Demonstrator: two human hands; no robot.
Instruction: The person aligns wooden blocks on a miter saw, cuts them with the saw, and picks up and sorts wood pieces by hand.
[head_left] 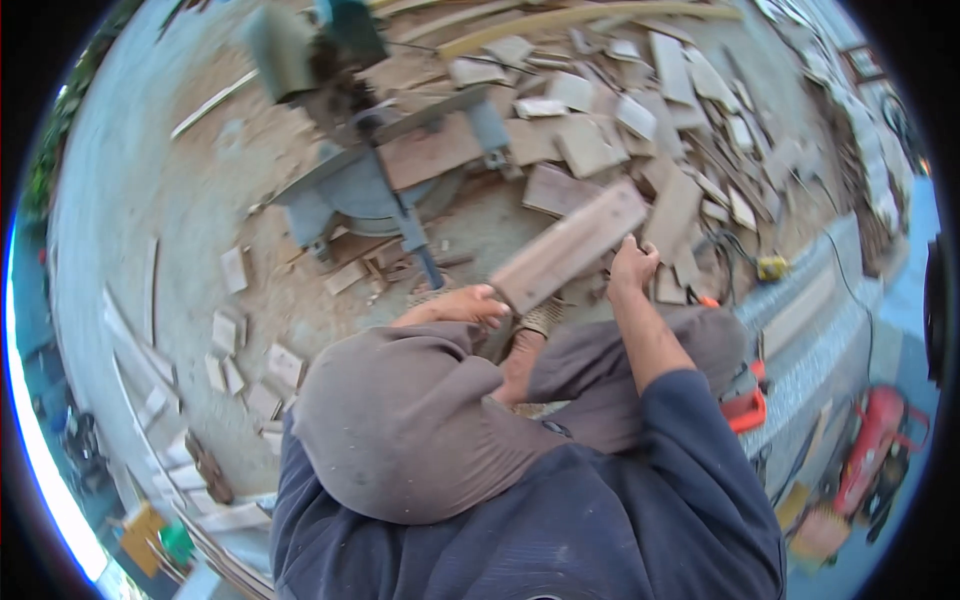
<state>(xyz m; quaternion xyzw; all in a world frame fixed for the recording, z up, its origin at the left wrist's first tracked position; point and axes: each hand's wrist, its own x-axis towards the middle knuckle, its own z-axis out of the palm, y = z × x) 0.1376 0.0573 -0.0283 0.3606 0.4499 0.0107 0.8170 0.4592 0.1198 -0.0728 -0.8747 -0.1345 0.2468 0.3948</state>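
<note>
Right of miter saw [340, 203]: board [572, 246] slanting lengthwise, right hand [634, 265] gripping far end, left hand [476, 305] at saw-side end (hold unclear).

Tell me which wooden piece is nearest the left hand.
The long pinkish-brown plank, spanning from the left hand to the right hand; the other pieces lie farther off.

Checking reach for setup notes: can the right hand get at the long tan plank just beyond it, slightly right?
Probably yes: the tan plank lies close by, nothing visible blocking the way. But the right hand is at the edge of a board, which may occupy it.
</note>
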